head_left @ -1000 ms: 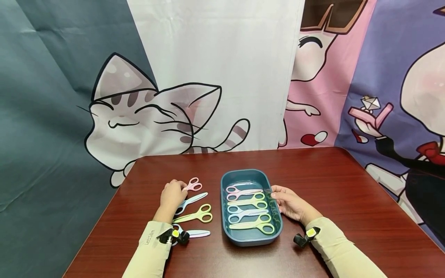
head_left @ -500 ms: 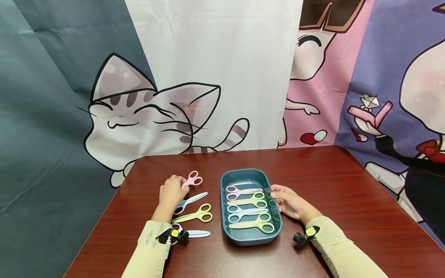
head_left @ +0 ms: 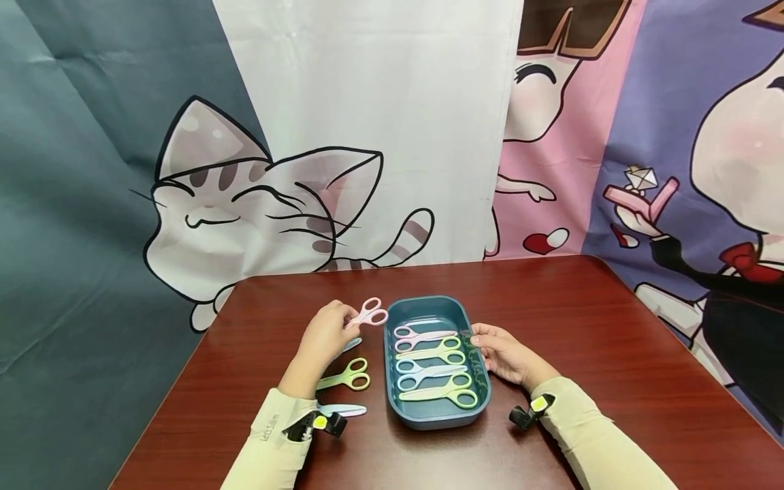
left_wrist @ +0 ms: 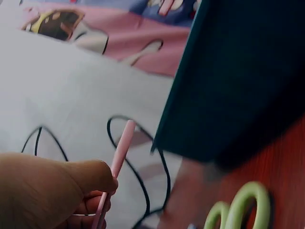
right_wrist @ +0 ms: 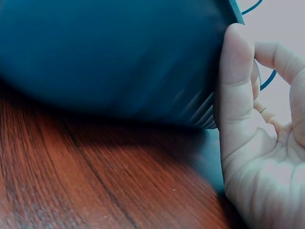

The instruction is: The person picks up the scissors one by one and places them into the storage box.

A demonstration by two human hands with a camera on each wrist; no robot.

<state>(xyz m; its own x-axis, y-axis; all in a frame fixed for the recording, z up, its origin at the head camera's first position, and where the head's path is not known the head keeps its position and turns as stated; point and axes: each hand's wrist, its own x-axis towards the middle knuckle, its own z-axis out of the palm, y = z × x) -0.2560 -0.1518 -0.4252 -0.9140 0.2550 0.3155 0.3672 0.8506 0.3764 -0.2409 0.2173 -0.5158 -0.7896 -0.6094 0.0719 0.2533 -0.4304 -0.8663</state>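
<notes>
My left hand [head_left: 327,332] pinches a pair of pink scissors [head_left: 372,313] by the blade end, handle loops pointing up and right, close to the left rim of a blue-green tray [head_left: 437,416]. In the left wrist view, thumb and fingers hold the scissors [left_wrist: 123,148] edge-on. My right hand [head_left: 505,352] grips the tray's right rim; the right wrist view shows the thumb [right_wrist: 236,71] against the outer wall [right_wrist: 119,57]. Inside the tray lie several scissors: pink [head_left: 422,335], green [head_left: 450,350], blue [head_left: 429,369] and another green [head_left: 456,391].
On the table [head_left: 551,299], left of the tray, lie green scissors [head_left: 355,376] and two blue-bladed scissors, one lower [head_left: 349,410] and one upper [head_left: 352,344], partly hidden by the left arm. A printed cloth [head_left: 392,88] hangs behind the table's far edge.
The left hand has lifted the pink scissors and carried them rightward to the tray's left rim. The right hand keeps its place at the tray. The head view has shifted slightly.
</notes>
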